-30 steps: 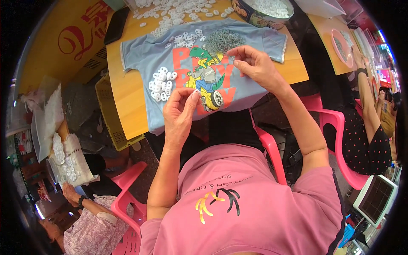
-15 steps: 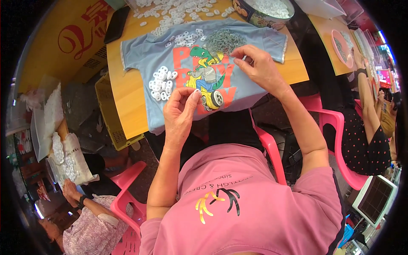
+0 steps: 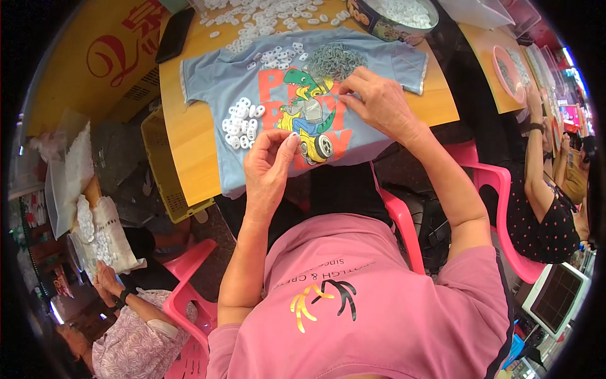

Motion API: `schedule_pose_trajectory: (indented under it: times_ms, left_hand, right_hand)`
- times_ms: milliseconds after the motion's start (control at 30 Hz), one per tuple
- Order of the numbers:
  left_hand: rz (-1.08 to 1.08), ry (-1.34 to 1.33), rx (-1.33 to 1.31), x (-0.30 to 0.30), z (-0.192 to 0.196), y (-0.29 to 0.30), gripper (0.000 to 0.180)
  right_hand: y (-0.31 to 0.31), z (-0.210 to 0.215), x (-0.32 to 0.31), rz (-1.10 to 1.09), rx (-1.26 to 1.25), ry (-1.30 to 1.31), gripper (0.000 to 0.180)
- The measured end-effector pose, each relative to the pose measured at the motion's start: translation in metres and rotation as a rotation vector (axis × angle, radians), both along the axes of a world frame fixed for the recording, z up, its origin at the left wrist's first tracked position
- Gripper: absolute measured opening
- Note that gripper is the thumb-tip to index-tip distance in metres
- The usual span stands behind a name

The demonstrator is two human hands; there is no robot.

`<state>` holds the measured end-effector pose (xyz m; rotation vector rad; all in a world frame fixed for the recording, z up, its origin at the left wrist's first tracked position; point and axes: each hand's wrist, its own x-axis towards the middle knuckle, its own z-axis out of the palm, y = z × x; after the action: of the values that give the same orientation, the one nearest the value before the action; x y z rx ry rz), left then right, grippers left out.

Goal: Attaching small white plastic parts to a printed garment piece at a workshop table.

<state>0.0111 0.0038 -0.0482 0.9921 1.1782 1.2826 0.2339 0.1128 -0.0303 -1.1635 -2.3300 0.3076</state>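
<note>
Between the thumb and forefinger of my left hand [image 3: 268, 161] is a small white oval plastic piece [image 3: 294, 134], mostly covered by the fingertips. My right hand [image 3: 382, 104] hovers over the shirt just below a heap of small grey-green metal-looking pieces [image 3: 334, 61]. Its thumb and fingers are drawn together; anything in them is too small to make out. Beneath both hands lies a light blue T-shirt [image 3: 227, 164] with a printed dinosaur. White two-holed oval pieces [image 3: 240, 126] sit in a pile beside my left hand, and smaller white pieces [image 3: 278, 58] lie farther up.
The shirt covers a wooden table [image 3: 183, 151]. More white pieces [image 3: 265, 19] are scattered at the far side, near a round tin [image 3: 404, 12] full of them and a dark phone [image 3: 175, 35]. Co-workers sit on pink chairs [image 3: 499, 208] at both sides.
My right hand has shifted slightly left and down, away from the grey heap, and its fingers have come closer together. My left hand stays almost still with the white piece.
</note>
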Motion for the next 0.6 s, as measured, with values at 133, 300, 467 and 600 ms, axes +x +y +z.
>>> schedule_pose_trajectory:
  times_ms: [133, 300, 467, 600]
  left_hand:
    - [0.001, -0.015, 0.0, 0.001, 0.0, 0.0, 0.011]
    - [0.004, -0.002, -0.003, 0.001, 0.0, 0.001, 0.012]
    - [-0.002, 0.014, -0.007, 0.0, 0.001, 0.001, 0.012]
    - [-0.003, -0.005, -0.015, 0.0, 0.0, 0.001, 0.013]
  right_hand:
    - [-0.005, 0.0, 0.002, 0.007, -0.028, -0.069, 0.01]
    - [-0.002, -0.001, 0.004, 0.036, -0.048, -0.085, 0.012]
    - [0.01, 0.005, -0.001, 0.055, -0.125, -0.094, 0.011]
    - [0.014, 0.005, -0.001, 0.074, -0.151, -0.084, 0.012]
